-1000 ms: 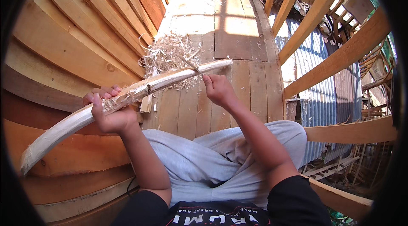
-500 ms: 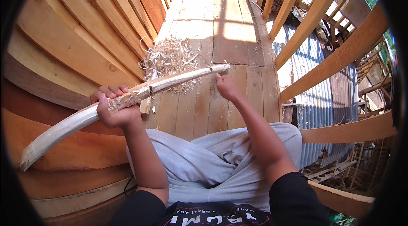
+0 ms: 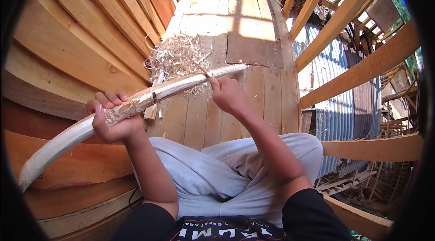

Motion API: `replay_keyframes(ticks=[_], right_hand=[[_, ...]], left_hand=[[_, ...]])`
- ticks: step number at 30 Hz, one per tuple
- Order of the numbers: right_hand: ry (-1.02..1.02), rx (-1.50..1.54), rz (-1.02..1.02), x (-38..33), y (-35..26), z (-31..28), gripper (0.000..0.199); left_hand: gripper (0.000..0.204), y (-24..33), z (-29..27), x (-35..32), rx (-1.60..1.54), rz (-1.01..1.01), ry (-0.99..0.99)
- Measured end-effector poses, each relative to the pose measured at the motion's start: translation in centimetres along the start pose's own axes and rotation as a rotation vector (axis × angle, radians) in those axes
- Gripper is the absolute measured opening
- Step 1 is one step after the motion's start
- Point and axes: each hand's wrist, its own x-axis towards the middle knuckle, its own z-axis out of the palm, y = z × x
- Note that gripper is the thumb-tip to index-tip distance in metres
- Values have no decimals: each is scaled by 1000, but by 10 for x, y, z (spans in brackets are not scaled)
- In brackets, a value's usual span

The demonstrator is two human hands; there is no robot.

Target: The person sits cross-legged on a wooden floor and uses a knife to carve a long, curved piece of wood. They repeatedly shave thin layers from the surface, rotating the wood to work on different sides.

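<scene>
A long, curved, pale piece of wood [image 3: 179, 85] slants across the view, its thick end low at the left and its thin end toward the middle. My left hand [image 3: 111, 116] is wrapped round it near a rough, splintered stretch, just left of a dark notch. My right hand [image 3: 229, 96] is closed beside the thinner part, gripping a knife [image 3: 200, 67]. Its narrow blade lies across the wood and points up and left; the handle is hidden in my fist. Curled wood shavings [image 3: 179, 55] lie heaped on the boards beyond the wood.
I sit cross-legged in grey trousers on a plank floor [image 3: 190, 125]. Curved wooden ribs and planks [image 3: 81, 50] rise close at my left. Spaced wooden ribs [image 3: 362, 71] stand at the right, with corrugated metal sheets [image 3: 333, 118] below and outside them.
My right hand has slid left along the wood, from near the thin tip toward its middle, with the knife. My left hand and the wood have shifted slightly left and down.
</scene>
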Motion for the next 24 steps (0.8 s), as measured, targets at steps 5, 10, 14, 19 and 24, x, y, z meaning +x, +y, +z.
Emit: replay_keyframes(ticks=[5, 10, 14, 19, 24], right_hand=[[144, 57, -72, 12, 30, 6, 49], [-19, 14, 92, 14, 24, -3, 49], [18, -59, -22, -6, -8, 5, 49], [19, 51, 251, 37, 88, -5, 48], [83, -45, 20, 11, 31, 9, 50]], left_hand=[[16, 4, 8, -1, 18, -11, 41], [19, -2, 3, -1, 16, -27, -2], [18, 2, -4, 2, -11, -20, -50], [17, -2, 3, 1, -24, -31, -60], [17, -1, -3, 1, -35, -3, -60]])
